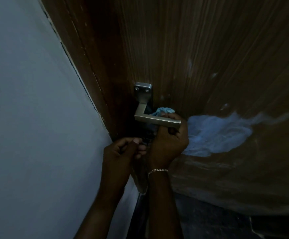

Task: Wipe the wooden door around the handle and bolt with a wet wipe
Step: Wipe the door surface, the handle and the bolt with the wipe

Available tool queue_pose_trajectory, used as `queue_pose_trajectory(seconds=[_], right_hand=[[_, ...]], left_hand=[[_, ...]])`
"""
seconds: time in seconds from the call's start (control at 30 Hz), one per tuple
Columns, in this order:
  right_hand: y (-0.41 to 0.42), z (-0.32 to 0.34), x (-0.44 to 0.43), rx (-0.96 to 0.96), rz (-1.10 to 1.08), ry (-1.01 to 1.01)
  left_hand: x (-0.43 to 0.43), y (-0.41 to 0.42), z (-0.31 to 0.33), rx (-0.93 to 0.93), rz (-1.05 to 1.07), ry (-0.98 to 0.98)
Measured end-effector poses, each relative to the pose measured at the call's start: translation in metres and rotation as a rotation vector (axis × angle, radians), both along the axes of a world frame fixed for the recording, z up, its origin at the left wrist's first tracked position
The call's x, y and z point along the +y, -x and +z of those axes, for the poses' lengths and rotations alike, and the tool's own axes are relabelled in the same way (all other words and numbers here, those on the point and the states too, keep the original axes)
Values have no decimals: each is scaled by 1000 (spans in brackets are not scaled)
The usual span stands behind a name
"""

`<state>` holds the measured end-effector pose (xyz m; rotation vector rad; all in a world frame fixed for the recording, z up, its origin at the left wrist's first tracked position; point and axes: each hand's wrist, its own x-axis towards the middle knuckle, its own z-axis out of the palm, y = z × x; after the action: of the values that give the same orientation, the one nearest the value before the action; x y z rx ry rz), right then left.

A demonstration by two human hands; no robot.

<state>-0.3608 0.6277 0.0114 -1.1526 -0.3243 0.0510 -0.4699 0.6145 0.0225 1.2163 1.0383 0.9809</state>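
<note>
Right hand (168, 140), frame centre, clenched on blue wet wipe (164, 111) behind metal handle (157, 119) of wooden door (200, 49); left hand (123, 149) curled shut at door edge, contents indiscernible.

The bolt is lost in shadow (behind both hands); the wet wipe (164, 111) mostly hidden.

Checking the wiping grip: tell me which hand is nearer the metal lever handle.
Right. The right hand is directly behind the lever handle, its fingers clutching the wet wipe. The left hand sits lower, near the door edge.
</note>
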Motion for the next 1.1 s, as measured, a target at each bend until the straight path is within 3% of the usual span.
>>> queue_pose_trajectory(seconds=[0.2, 0.37, 0.57, 0.7, 0.9, 1.1], right_hand=[[-30, 13, -38, -86, -131, 103], [-52, 62, -50, -471, 5, 310], [-41, 113, -23, -968, 136, 863], [-34, 116, -20, -1014, 162, 925], [-68, 104, -63, -871, 26, 807], [-54, 115, -25, -1081, 234, 1029]], left_hand=[[-2, -8, 8, -22, 22, 11], [4, -19, 26, -42, 48, -24], [5, -30, 40, -35, 36, 39], [2, -31, 43, -37, 37, 41], [6, -24, 43, -70, 44, 69], [4, -25, 44, -54, 51, 42]])
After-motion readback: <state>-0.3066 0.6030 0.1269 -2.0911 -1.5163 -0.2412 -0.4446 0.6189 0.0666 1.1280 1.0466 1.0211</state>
